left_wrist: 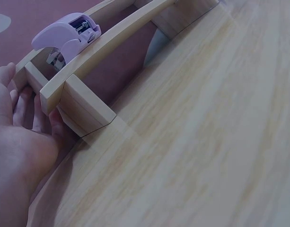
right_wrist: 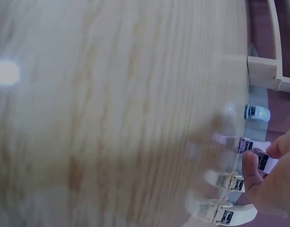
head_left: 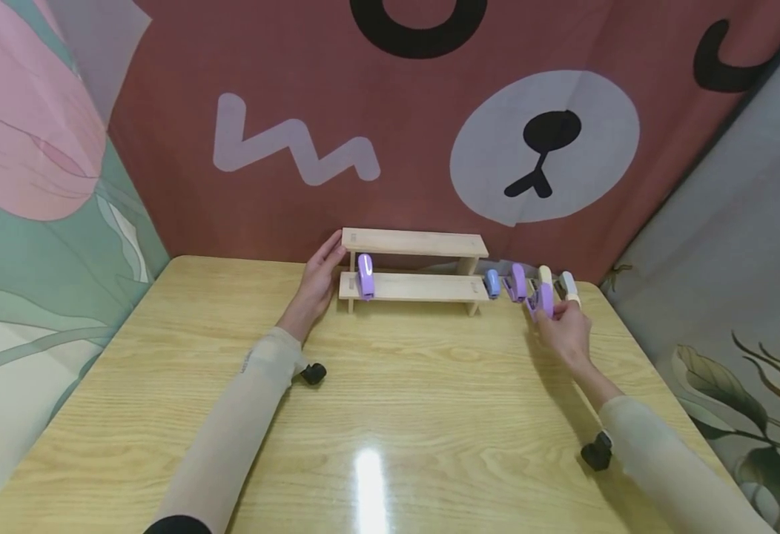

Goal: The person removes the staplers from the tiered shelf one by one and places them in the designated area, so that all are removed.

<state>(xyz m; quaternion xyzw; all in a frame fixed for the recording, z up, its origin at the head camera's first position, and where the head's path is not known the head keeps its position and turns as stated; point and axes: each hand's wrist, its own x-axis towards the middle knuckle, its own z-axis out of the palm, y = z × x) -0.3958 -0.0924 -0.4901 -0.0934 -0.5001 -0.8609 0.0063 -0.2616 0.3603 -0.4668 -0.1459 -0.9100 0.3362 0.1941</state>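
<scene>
My left hand [head_left: 319, 278] rests against the left end of a two-tier wooden shelf [head_left: 417, 241], its palm showing and fingers at the end pieces in the left wrist view. One small purple stapler [head_left: 365, 277] stands on the left part of the lower tier; its spring shows in the left wrist view. On the right, my right hand [head_left: 566, 330] pinches another purple stapler [head_left: 542, 300] between thumb and fingers. Beside it, along the table's back edge, stand a blue stapler [head_left: 491, 284], a purple stapler [head_left: 517, 283], a cream stapler [head_left: 545, 274] and a whitish stapler [head_left: 569, 286].
The wood-grain table [head_left: 363, 386] reaches back to a reddish-brown cloth [head_left: 283, 208] with a bear face. A grey curtain [head_left: 717, 245] hangs along the right side, and a green and pink patterned cloth [head_left: 43, 245] lines the left. Light reflects off the table front.
</scene>
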